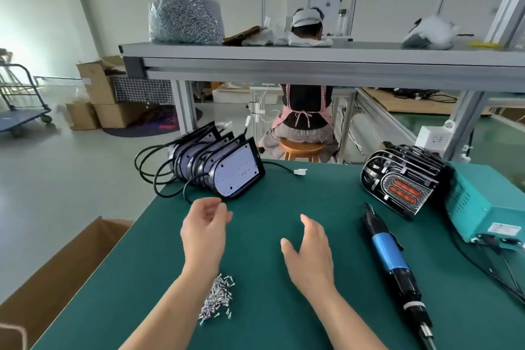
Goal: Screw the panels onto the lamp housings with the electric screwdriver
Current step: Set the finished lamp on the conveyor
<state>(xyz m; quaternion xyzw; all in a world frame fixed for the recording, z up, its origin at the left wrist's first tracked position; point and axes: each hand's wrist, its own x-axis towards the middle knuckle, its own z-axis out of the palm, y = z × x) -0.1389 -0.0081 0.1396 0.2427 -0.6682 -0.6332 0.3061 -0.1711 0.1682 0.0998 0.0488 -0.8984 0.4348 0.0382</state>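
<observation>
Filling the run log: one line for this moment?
left hand open | right hand open | electric screwdriver lying untouched | screws in loose pile

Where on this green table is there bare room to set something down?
Bare green mat lies mid-table, between the leaning black lamp housings and the blue electric screwdriver. Crowded: right side, around the teal power box; loose silver screws near-left.

Bright, even indoor light, and we get no hard shadows anywhere. The strongest light comes from 9 o'clock, where glare blows out the wall (20, 37) and washes the floor below it. The green mat (270, 193) shows only faint, soft shade beneath the left hand (203, 231) and right hand (308, 253). We see the left fingertips slightly smeared. Wide-angle bend: the shelf (312, 57) bows and the posts (466, 111) at 2 o'clock lean. The white bag (429, 33) at 1 o'clock is blurred.
</observation>
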